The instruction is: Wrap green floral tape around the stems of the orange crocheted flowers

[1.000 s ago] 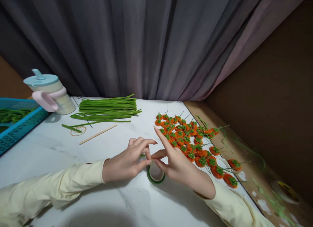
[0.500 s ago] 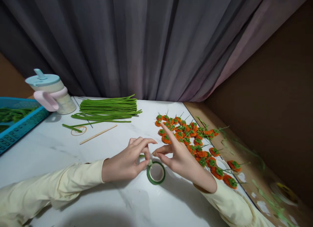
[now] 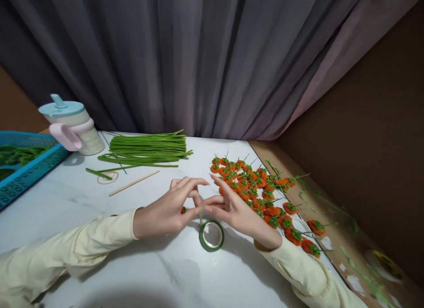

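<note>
My left hand (image 3: 168, 206) is closed in a pinch. A bit of a small orange fuzzy persimmon-like ornament (image 3: 183, 209) shows between its fingers, the rest hidden. Its fingertips meet those of my right hand (image 3: 236, 213), whose thumb and finger pinch at the top of a thin green tape strip (image 3: 201, 216). This strip runs down to a green tape roll (image 3: 202, 241) lying flat on the white marbled table (image 3: 132, 272) below my hands. The exact spot where the fingertips meet is partly covered.
Many orange ornaments with green tops and wire stems (image 3: 243, 184) lie at the right. Green fuzzy stems (image 3: 149, 144) are bundled at the back, near a wooden stick (image 3: 134, 183) and rubber bands (image 3: 107, 178). A lidded cup (image 3: 91, 140) and blue basket (image 3: 33, 177) stand left.
My right hand has moved left, and its raised index finger has lowered. The fingertips of both hands now touch. The tape strip stands more upright above the roll, and an orange bit shows in my left hand.
</note>
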Motion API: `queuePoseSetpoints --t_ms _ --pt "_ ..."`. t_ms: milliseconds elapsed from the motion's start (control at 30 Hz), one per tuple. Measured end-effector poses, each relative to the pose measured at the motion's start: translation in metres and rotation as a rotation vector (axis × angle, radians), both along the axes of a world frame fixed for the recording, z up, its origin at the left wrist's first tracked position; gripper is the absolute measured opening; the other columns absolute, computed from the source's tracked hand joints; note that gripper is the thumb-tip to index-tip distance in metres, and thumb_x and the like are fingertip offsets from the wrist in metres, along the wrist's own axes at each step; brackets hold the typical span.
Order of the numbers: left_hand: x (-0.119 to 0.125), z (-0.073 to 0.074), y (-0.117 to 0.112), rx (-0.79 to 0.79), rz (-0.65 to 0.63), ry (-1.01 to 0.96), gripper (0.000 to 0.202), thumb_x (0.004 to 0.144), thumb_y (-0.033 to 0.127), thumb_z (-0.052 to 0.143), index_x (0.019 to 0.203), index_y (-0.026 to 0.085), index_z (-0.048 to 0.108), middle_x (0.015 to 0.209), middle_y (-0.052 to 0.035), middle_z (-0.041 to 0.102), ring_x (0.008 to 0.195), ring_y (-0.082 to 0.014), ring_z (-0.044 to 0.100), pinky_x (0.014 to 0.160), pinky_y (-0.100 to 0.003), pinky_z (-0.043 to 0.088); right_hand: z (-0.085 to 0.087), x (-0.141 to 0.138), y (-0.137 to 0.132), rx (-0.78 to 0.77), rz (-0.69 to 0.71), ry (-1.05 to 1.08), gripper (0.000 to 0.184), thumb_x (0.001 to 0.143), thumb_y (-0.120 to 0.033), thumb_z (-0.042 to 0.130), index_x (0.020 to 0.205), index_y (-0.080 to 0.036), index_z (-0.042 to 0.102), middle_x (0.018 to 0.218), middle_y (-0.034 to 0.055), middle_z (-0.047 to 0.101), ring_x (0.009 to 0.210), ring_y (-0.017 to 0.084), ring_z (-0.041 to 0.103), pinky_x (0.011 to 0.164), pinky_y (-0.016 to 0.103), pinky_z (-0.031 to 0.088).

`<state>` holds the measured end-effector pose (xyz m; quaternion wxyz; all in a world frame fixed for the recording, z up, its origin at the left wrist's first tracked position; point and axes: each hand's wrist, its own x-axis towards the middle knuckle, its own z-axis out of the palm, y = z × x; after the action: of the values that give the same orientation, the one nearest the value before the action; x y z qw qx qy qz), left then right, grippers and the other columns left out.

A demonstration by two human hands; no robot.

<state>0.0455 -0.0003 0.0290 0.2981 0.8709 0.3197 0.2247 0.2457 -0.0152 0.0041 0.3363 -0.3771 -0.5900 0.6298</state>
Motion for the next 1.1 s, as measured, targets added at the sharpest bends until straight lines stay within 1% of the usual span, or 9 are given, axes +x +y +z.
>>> queuePoseSetpoints --t_ms 67,133,200,267,367,500,667,900,1100 --pt "-0.001 0.001 0.002 0.017 0.019 0.017 0.04 0.088 0.02 0.046 0.126 0.02 0.033 0.09 -0.004 0.063 0.1 -0.0243 0.05 0.089 -0.04 0.031 -0.007 -0.002 0.003 -0.087 0.068 0.028 0.069 0.079 -0.033 0.067 0.137 -0.017 0.031 0.1 0.0093 0.067 0.094 0.018 0.065 0.088 0.036 0.048" --pt "-0.002 -0.001 0.002 0.025 0.031 0.036 0.04 0.088 0.019 0.043 0.126 0.02 0.032 0.092 -0.0048 0.062 0.098 -0.0241 0.05 0.089 -0.04 0.031 -0.013 -0.006 0.004 -0.124 0.129 0.028 0.047 0.075 -0.037 0.07 0.114 -0.013 0.055 0.093 0.0082 0.068 0.088 0.018 0.066 0.086 0.035 0.048" --pt "-0.006 -0.007 0.002 0.028 0.053 0.045 0.039 0.088 0.019 0.041 0.126 0.02 0.032 0.092 -0.0047 0.062 0.096 -0.0238 0.05 0.09 -0.041 0.03 -0.017 -0.012 0.002 -0.153 0.144 0.056 0.033 0.075 -0.042 0.069 0.085 -0.011 0.063 0.079 0.0068 0.069 0.078 0.017 0.067 0.081 0.035 0.05" --pt "-0.014 -0.015 0.002 0.033 0.084 0.042 0.037 0.089 0.021 0.04 0.125 0.019 0.033 0.094 -0.0051 0.062 0.096 -0.0236 0.05 0.09 -0.042 0.029 -0.02 -0.018 -0.002 -0.162 0.107 0.086 0.035 0.074 -0.045 0.07 0.071 -0.011 0.061 0.069 0.0053 0.067 0.069 0.016 0.066 0.077 0.034 0.05" --pt "-0.03 -0.03 0.006 0.027 0.088 0.053 0.032 0.093 0.03 0.041 0.124 0.021 0.038 0.109 -0.0085 0.058 0.104 -0.0242 0.048 0.092 -0.041 0.029 -0.024 -0.024 -0.006 -0.166 0.052 0.089 0.037 0.074 -0.047 0.069 0.069 -0.011 0.063 0.067 0.0061 0.068 0.068 0.016 0.066 0.077 0.033 0.049" --pt "-0.052 -0.051 0.015 0.005 -0.099 0.093 0.038 0.091 0.041 0.05 0.124 0.021 0.044 0.123 -0.011 0.053 0.115 -0.0257 0.044 0.095 -0.037 0.03 -0.024 -0.028 -0.005 -0.202 0.004 0.107 0.041 0.077 -0.051 0.064 0.074 -0.01 0.064 0.065 0.0059 0.067 0.066 0.016 0.066 0.071 0.031 0.049" --pt "-0.059 -0.069 0.016 0.086 -0.186 0.072 0.024 0.094 0.027 0.044 0.117 0.019 0.049 0.115 -0.0109 0.057 0.105 -0.0233 0.05 0.089 -0.035 0.037 -0.024 -0.037 -0.004 -0.212 -0.011 0.104 0.037 0.078 -0.049 0.065 0.079 -0.013 0.056 0.058 0.0023 0.065 0.059 0.017 0.066 0.063 0.029 0.049" --pt "-0.053 -0.076 0.015 0.109 -0.143 -0.089 0.018 0.094 0.016 0.036 0.107 0.017 0.048 0.091 -0.0077 0.06 0.085 -0.0182 0.055 0.079 -0.031 0.045 -0.037 -0.046 -0.007 -0.255 -0.032 0.104 0.042 0.076 -0.053 0.063 0.077 -0.013 0.052 0.07 0.0051 0.066 0.043 0.014 0.062 0.048 0.027 0.05" --pt "-0.046 -0.079 0.022 0.165 -0.163 -0.17 0.024 0.09 0.007 0.036 0.109 0.019 0.045 0.103 -0.0085 0.06 0.097 -0.0191 0.055 0.086 -0.034 0.044 -0.045 -0.045 -0.006 -0.17 -0.07 0.075 0.041 0.081 -0.054 0.058 0.078 -0.013 0.055 0.062 0.0012 0.062 0.04 0.011 0.058 0.045 0.023 0.046"
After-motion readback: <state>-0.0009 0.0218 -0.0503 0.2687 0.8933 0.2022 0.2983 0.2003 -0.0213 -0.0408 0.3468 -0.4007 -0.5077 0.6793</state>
